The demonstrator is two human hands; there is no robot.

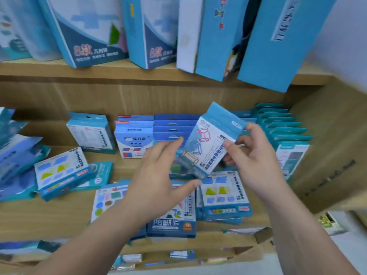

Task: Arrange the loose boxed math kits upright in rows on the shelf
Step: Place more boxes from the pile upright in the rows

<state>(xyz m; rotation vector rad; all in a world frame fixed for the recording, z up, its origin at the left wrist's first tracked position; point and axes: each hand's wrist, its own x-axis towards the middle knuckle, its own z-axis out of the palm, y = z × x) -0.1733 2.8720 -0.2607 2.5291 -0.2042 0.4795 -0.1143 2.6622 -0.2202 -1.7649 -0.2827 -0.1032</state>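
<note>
A small blue-and-white boxed math kit (210, 139) with wire-frame shapes printed on it hangs tilted above the middle shelf (65, 215). My right hand (256, 155) grips its right edge. My left hand (158, 175) is at its lower left, fingers spread, thumb under its bottom corner. Behind stand upright rows of kits: one at the right (286, 128) and one in the centre (172, 126). Loose kits lie flat below my hands (224, 195), (172, 221).
More flat kits lie at the left (61, 171) and a messy heap at the far left (15, 155). Tall blue boxes (278, 40) lean on the upper shelf. The shelf's wooden side wall (333, 147) closes the right. Small items fill the lower shelf (178, 255).
</note>
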